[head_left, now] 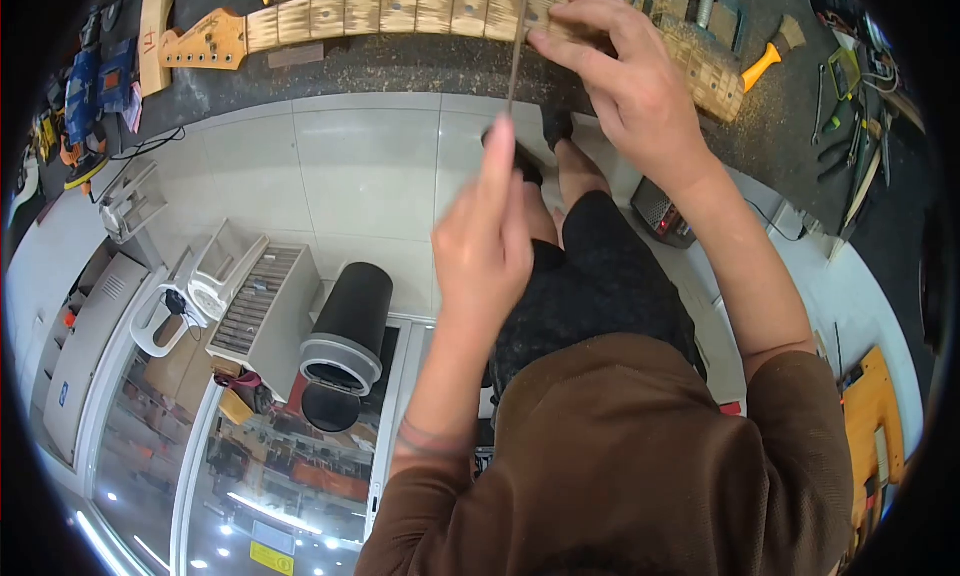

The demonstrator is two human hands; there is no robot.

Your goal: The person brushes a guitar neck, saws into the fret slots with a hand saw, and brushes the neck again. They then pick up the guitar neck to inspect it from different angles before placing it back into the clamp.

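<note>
Guitar neck (420,8) lies lengthwise on the tabletop (210,93), fretboard face up, headstock (205,42) at left by a wood block (155,36). Left hand (478,228), blurred, closed on a thin tool (517,56), index finger stretched along it; tool lies crosswise over the neck. Right hand (640,91) rests on the neck just beside the tool, thumb and fingers slightly parted; can't tell if it pinches or only presses.

Risks, judged: tool could skid if its angle tips, scoring the bare wood or catching the right thumb, which sits very close. Neck could slide or swing if right-hand pressure slackens, loose shavings (420,56) underneath making it worse; can't tell if anything clamps it. Brush (775,54) near the heel end could get knocked if the neck shifts that way.
</note>
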